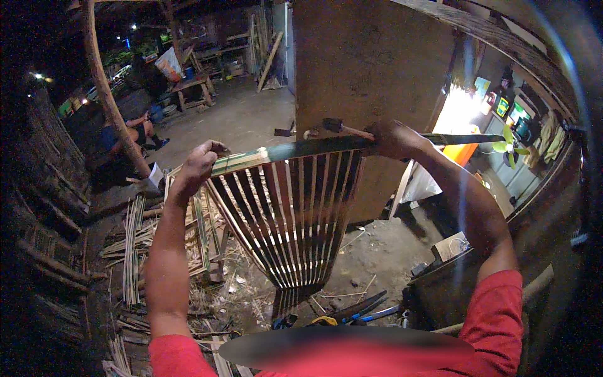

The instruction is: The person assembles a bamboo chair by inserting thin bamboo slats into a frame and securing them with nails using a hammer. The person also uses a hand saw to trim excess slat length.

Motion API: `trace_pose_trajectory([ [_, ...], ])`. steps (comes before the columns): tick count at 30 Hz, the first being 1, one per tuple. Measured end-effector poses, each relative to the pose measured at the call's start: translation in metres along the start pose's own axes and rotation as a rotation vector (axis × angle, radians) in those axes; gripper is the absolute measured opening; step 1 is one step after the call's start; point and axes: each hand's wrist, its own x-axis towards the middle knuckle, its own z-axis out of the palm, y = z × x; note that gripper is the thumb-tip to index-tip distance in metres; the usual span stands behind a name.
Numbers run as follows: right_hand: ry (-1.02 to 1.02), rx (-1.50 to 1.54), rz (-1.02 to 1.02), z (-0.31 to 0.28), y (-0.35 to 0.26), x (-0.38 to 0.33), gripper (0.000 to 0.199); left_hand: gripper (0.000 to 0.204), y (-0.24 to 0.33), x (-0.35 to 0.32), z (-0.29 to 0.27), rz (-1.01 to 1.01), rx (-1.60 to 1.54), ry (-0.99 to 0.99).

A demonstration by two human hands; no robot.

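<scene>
A slatted bamboo panel [306, 217] stands in front of me, its pale slats set apart and narrowing toward the ground. A green bamboo rail [295, 151] runs across its top and reaches far past it to the right. My left hand [200, 164] is closed round the rail's left end, where split, pale edges show. My right hand [397, 139] is closed at the rail's right part, with a hammer [352, 131] sticking out from it to the left, just above the rail. The right fingers are partly hidden, and the hammer's dark head touches nothing I can make out.
Bamboo strips [133, 251] lie piled at the left. Blue-handled tools [370, 315] rest on the ground near me. A plywood panel [364, 69] rises behind the rail, with a green fan [509, 148] to its right. Beyond a wooden post [110, 94], a person [135, 132] sits.
</scene>
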Motion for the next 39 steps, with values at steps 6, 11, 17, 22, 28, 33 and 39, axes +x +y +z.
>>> trace_pose_trajectory([
  [6,0.063,-0.125,-0.109,0.001,0.002,0.009,0.043,0.042,-0.007,0.000,-0.008,-0.096,-0.285,-0.078],
  [11,0.088,-0.206,-0.102,0.000,-0.014,0.000,0.038,0.043,-0.003,0.000,-0.021,0.040,-0.078,-0.297],
  [17,0.096,-0.218,-0.171,-0.004,-0.035,-0.012,0.037,0.042,-0.017,0.013,-0.022,-0.043,0.030,-0.302],
  [22,0.121,-0.161,-0.098,0.005,-0.025,-0.008,0.037,0.037,-0.034,0.031,-0.020,0.060,0.460,-0.322],
  [28,0.044,0.168,0.036,-0.007,-0.040,-0.005,0.049,0.034,-0.027,0.024,-0.009,-0.060,0.108,-0.136],
  [33,0.445,0.440,-0.755,-0.003,-0.127,-0.010,0.055,0.041,-0.011,0.013,-0.011,-0.126,0.036,-0.163],
  [39,0.302,0.704,-0.641,-0.013,-0.179,-0.035,0.058,0.043,-0.008,0.011,-0.009,-0.153,0.065,-0.102],
])
